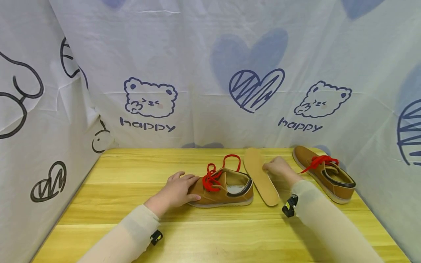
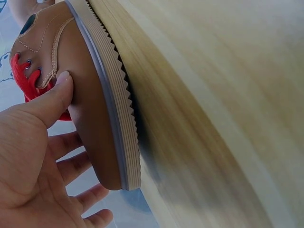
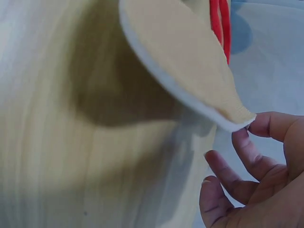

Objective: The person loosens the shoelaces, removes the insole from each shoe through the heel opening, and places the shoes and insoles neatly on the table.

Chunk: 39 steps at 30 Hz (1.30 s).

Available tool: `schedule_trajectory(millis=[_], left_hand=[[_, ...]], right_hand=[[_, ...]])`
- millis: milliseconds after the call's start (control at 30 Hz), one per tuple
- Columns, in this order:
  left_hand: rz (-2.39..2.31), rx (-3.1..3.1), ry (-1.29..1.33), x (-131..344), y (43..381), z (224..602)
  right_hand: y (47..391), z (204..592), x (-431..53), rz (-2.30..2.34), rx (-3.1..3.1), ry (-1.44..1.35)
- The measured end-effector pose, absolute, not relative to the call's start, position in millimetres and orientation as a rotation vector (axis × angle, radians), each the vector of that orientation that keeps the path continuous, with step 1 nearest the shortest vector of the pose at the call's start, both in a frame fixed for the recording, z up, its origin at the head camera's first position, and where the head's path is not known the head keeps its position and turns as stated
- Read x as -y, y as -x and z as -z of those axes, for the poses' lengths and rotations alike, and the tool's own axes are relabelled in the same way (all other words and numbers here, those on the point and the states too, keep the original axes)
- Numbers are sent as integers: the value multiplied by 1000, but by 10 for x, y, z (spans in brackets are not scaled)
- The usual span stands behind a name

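Wood-grain tabletop (image 1: 210,233), printed cloth (image 1: 197,54) behind. L hand (image 1: 176,190) grips toe end of brown shoe (image 1: 210,197), approx. center; R hand's (image 1: 279,167) grip pinches edge of insole (image 1: 258,171), just R of shoe, apparently part-lifted. Step in hand prob. insole pickup; next move prob. calls for turning it in line w/ shoe & feeding it in. Shoe toe points L, long axis approx. crosswise; insole's runs far-L to near-R. 2nd shoe (image 1: 330,185) at R.
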<state>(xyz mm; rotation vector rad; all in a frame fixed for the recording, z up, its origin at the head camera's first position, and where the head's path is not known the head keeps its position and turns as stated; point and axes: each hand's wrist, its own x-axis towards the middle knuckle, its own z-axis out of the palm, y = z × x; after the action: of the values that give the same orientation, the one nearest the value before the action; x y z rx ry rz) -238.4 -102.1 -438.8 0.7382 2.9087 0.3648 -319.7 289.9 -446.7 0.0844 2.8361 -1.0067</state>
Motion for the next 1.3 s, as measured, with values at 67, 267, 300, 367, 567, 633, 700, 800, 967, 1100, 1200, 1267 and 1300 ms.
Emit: schedule_trajectory(millis=[67, 267, 300, 367, 567, 633, 700, 800, 967, 1100, 1200, 1267, 1300], left_hand=[[-357, -2912, -730, 1023, 2388, 4395], [-368, -2918, -734, 1021, 2394, 4404], [-370, -2917, -735, 1021, 2393, 4406], [-371, -2917, -735, 1023, 2396, 4407], [-370, -2916, -733, 1030, 2404, 4417], [-375, -2914, -730, 1031, 2406, 4420], [-375, -2913, -729, 1032, 2409, 4427], [-374, -2909, -726, 1033, 2410, 4430], [-395, -2904, -729, 1032, 2410, 4440], [-400, -2906, -730, 1037, 2409, 4443], [-399, -2907, -729, 1036, 2408, 4443], [-398, -2907, -730, 1031, 2410, 4445], [-402, -2906, -733, 1027, 2410, 4443]], right_hand=[[3201, 4507, -2879, 1034, -2824, -118], [3187, 4574, -2803, 995, -2817, -224], [3180, 4570, -2792, 939, -2840, -212], [3163, 4541, -2770, 812, -2893, -186], [3136, 4456, -2776, 596, -2912, -149], [3132, 4436, -2791, 577, -2904, -139], [3124, 4414, -2809, 557, -2903, -124], [3114, 4362, -2839, 511, -2925, -65], [3095, 4242, -2869, 570, -2929, -62], [3053, 4110, -2852, 606, -2916, -35], [3007, 3998, -2831, 583, -2919, 5], [2969, 3921, -2820, 544, -2937, 37], [2948, 3885, -2814, 531, -2942, 45]])
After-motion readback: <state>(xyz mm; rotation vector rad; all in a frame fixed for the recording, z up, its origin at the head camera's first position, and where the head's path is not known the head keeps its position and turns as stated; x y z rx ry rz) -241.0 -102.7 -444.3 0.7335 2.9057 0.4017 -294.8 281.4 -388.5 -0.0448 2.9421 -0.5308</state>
